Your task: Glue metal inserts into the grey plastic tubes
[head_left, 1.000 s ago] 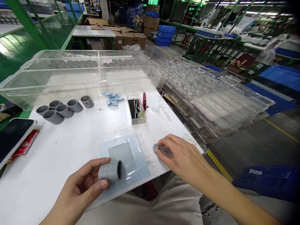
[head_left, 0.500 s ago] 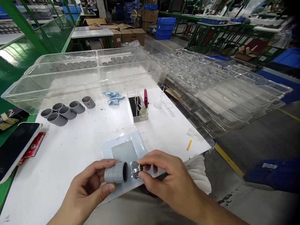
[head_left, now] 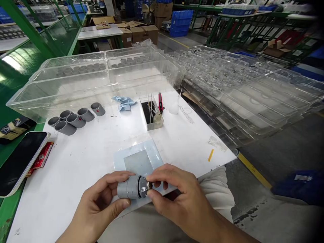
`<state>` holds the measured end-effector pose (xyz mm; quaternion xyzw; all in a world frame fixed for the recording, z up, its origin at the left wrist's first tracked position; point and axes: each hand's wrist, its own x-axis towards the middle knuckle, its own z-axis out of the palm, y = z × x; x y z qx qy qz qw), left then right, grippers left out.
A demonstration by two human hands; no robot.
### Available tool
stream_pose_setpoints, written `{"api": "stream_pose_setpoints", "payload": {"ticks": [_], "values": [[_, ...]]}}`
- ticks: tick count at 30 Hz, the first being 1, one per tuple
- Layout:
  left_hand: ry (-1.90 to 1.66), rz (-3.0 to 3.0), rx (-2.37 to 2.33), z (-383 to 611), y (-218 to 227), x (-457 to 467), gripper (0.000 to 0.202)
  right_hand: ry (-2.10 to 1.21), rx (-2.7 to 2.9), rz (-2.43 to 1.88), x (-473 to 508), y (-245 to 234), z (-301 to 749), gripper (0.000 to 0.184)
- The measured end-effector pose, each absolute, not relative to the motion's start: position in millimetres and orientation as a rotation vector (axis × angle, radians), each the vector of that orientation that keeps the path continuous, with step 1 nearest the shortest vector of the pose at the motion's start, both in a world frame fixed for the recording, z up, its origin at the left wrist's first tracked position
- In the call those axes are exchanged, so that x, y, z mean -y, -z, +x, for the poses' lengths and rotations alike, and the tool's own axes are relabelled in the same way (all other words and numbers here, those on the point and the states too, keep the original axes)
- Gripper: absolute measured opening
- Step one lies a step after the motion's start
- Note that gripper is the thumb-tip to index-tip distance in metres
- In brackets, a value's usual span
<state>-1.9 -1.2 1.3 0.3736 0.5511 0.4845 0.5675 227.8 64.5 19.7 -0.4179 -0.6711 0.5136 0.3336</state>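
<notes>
Between thumb and fingers, my left hand (head_left: 106, 197) grips a grey cylindrical sleeve (head_left: 128, 187) lying sideways, its mouth facing right. My right hand (head_left: 174, 192) pinches a small round metal-and-grey part (head_left: 144, 186) with a dark knob-like end. That part sits at the sleeve's mouth, with a thin dark gap still showing along the rim; whether its far side reaches inside is hidden. Beneath both hands lies a light blue sheet (head_left: 118, 158) with a grey pad (head_left: 138, 162) on it. Several grey sleeves (head_left: 65, 128) stand at the left of the white table (head_left: 83, 162).
Clear plastic trays (head_left: 83, 79) line the back, and more trays (head_left: 243, 91) extend right. A small box (head_left: 155, 125) with thin tools, a red utility knife (head_left: 160, 103), a blue cloth (head_left: 124, 103) and a translucent bottle (head_left: 173, 107) are mid-table. A phone (head_left: 21, 162) lies left.
The metal-and-grey part in my right hand has closed the gap to the grey sleeve and now meets its mouth. The view has shifted slightly.
</notes>
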Motion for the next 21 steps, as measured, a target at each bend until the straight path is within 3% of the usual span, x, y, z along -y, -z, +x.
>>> {"api": "stream_pose_setpoints", "payload": {"ticks": [21], "values": [[-1.148, 0.861, -1.304, -0.3, -0.5, 1.1, 0.029, -1.337, 1.720, -1.043, -64.3, -19.2, 225.8, 0.020]]}}
